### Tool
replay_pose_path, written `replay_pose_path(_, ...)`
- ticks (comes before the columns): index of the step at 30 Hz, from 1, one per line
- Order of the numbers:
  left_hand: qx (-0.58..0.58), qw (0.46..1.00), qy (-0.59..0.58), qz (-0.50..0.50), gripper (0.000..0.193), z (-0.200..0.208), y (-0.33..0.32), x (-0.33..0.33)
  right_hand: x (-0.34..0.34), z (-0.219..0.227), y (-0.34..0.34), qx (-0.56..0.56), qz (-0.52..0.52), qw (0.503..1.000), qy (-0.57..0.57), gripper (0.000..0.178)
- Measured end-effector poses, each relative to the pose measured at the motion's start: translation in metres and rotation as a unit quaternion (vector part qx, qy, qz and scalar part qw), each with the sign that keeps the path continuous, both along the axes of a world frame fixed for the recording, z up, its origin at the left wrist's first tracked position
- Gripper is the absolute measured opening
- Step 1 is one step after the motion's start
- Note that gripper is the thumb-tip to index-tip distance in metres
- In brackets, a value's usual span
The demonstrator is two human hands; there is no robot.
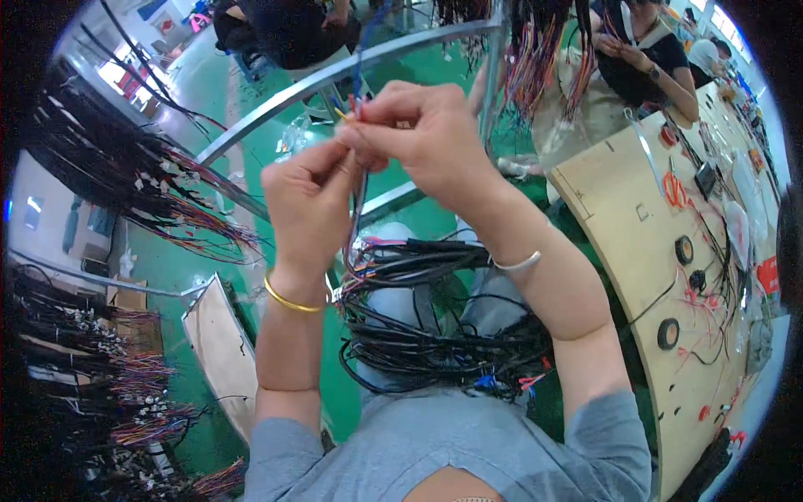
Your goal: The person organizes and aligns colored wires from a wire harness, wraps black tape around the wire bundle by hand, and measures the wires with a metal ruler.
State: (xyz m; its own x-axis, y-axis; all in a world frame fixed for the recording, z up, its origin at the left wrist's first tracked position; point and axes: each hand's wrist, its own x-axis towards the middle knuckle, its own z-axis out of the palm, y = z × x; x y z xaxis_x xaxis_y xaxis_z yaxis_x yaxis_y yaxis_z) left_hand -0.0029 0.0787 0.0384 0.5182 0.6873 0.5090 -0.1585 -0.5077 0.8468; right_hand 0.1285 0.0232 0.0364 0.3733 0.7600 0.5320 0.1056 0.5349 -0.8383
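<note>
Between the two raised hands, a few thin coloured wires (358, 107) are pinched at their upper ends. Left hand (308, 205): fingers curled, thumb and forefinger closed tightly on the wires just below the tips, with a gold bangle (293, 299) on the wrist. Right hand (431, 138): fingertips pressed together on the same wire ends, touching the left thumb, so both grips are narrow and holding; a silver bracelet (517, 263) sits on this wrist. Below the grip, the wires hang straight down and join a thick bundle of black cables (427, 335) lying across the person's lap, with red and blue ends showing at its lower right edge. Behind the grip, a curved metal rail (335, 75) crosses the green floor (201, 92). Left of the grip, well apart, dark wire harnesses (125, 180) with coloured tips hang in rows. Right of the grip stands a wooden workbench (619, 217), on which lie orange-handled scissors (673, 191), two rolls of black tape (684, 249) and loose red wire pieces. Above and right of the grip, another person in a dark top (648, 54) sits at the bench, hands raised at chest height. A grey sleeve (602, 435) covers the person's right upper arm.
</note>
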Motion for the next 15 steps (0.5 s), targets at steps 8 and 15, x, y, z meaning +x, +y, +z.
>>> replay_pose_path(8, -0.091, 0.993, -0.074, 0.013, 0.016, 0.030, 0.022, -0.002, -0.039, -0.021, 0.006, -0.089, 0.292, 0.940, 0.150, 0.049)
replay_pose_path(15, -0.104, 0.990, -0.093, 0.008, 0.016, 0.036, 0.014, -0.006, -0.024, -0.005, 0.011, -0.100, 0.273, 0.945, 0.148, 0.035)
